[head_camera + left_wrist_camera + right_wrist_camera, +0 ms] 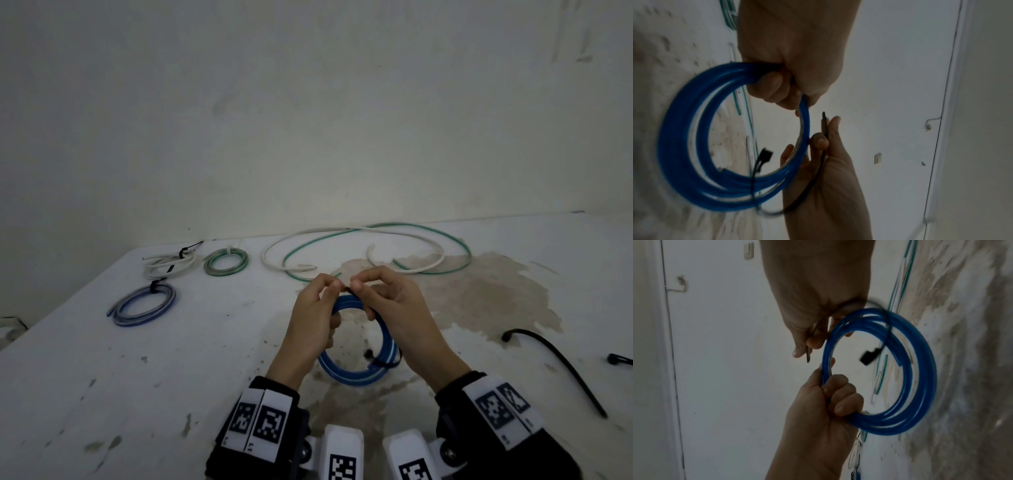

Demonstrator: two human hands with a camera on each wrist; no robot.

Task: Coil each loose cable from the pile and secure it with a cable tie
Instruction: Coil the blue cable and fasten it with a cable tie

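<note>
While the left hand [315,318] grips the blue coil [356,373] just above the desk [102,394], the right hand [397,308] pinches the black cable tie [824,129] tail, so this one's looped but not cinched. Three tied coils [145,305] sit far left; the white cable [342,240] and green cable [428,233] look uncoiled. Only the wrist views show the tie's head [869,356] dangling free.

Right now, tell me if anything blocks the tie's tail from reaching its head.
Nothing visible does. The right hand pinches the black cable tie by its tail, which points free beside the blue cable coil gripped by the left hand. The tie's head hangs inside the coil, uncovered.
</note>
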